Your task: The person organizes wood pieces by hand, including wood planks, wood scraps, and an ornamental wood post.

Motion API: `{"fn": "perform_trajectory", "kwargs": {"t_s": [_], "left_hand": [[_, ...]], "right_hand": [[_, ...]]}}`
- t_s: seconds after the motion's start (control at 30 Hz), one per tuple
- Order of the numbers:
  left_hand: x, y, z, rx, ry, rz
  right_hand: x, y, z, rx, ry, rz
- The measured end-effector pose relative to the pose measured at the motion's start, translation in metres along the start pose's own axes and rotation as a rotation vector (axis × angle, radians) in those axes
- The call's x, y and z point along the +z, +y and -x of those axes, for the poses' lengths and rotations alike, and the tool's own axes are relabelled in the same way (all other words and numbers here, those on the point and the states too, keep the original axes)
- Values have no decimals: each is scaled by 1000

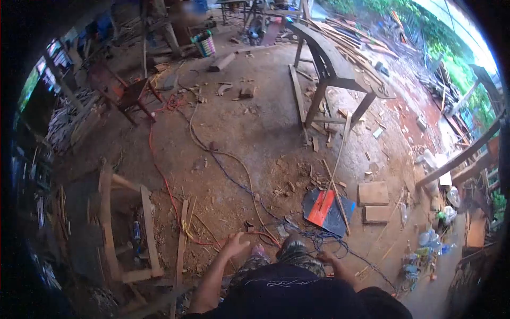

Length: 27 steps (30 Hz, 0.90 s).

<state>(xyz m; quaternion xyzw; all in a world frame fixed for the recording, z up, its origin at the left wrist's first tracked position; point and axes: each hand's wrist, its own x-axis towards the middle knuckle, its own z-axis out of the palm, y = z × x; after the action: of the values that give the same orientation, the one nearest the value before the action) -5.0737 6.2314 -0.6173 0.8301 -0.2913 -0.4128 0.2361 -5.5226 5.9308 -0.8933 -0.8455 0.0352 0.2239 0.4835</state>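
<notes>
I am standing on the dirt floor and looking down past my knees, and both my arms are hanging out a little from my body, which reads to me as balance rather than reaching. My left hand is spreading its fingers wide, palm down, gripping nothing and touching nothing. My right hand is dropping beside my leg; its fingers are curling out of sight behind my clothing, so I cannot tell whether they are loose or closed, and I am seeing nothing in them. Nearest my hands are the cords: the red cord is running down the floor and looping just under my left hand, and the blue cable is trailing in to bunch in a tangle right by my feet, near my right hand. They are lying slack and crossing each other, likely dragged wherever a tool was needed. A wooden frame is lying flat to my left. A red and blue sheet is lying just ahead of my right side, with a thin stick resting across it. Two cut boards are lying beside it, and a dark bench is standing well beyond.
</notes>
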Motion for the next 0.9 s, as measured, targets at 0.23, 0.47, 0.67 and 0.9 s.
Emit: {"fn": "perform_trajectory", "kwargs": {"t_s": [0.23, 0.47, 0.67, 0.9], "left_hand": [[-84, 80, -177, -20, -41, -12], [-129, 144, -372, -247, 11, -28], [-200, 304, -512, -64, 326, -72], [-275, 392, -741, 14, 150, -173]], "right_hand": [[-219, -14, -81, 459, 12, 392], [-461, 46, -180, 863, 431, -221], [-708, 73, -205, 798, 863, -147], [-948, 172, -191, 1064, 1435, -182]]}}
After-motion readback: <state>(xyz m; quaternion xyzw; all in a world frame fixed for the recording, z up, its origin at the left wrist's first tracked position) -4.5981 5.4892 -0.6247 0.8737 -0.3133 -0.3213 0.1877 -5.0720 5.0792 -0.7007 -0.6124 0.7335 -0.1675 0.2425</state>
